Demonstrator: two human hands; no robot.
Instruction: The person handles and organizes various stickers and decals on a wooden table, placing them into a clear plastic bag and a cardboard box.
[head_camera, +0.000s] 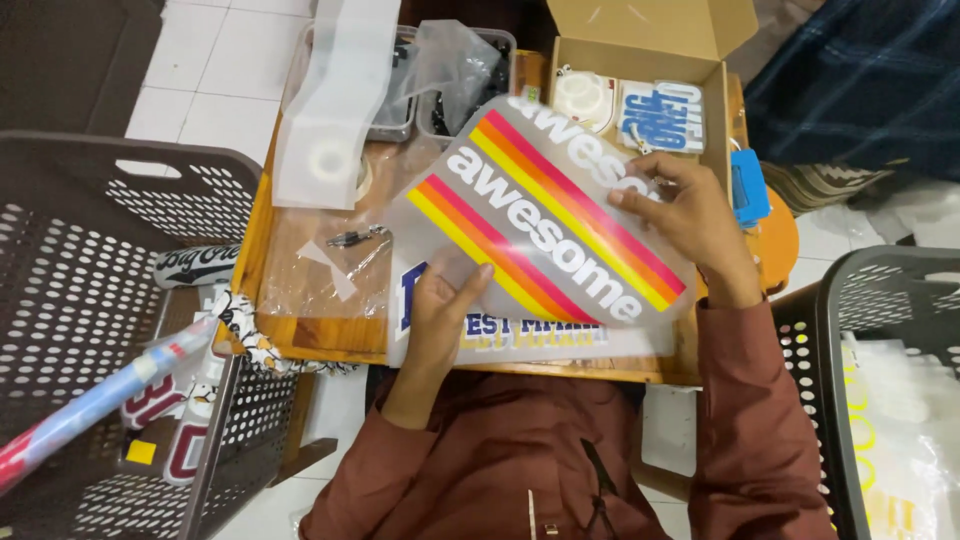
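Observation:
A translucent film sheet (560, 215) with white lettering and yellow, orange and red stripes is held tilted above a small wooden table (320, 335). My left hand (440, 310) grips its lower left edge. At the sheet's upper right edge, my right hand (690, 220) pinches it. Under it lies another printed sheet (530, 335) with dark blue lettering, mostly hidden.
An open cardboard box (640, 60) with printed transfers stands at the table's far right. Plastic bags and a clear tray (440, 75) sit at the back, a small metal clip (352, 238) on the left. Dark perforated baskets stand at left (90, 300) and right (880, 300).

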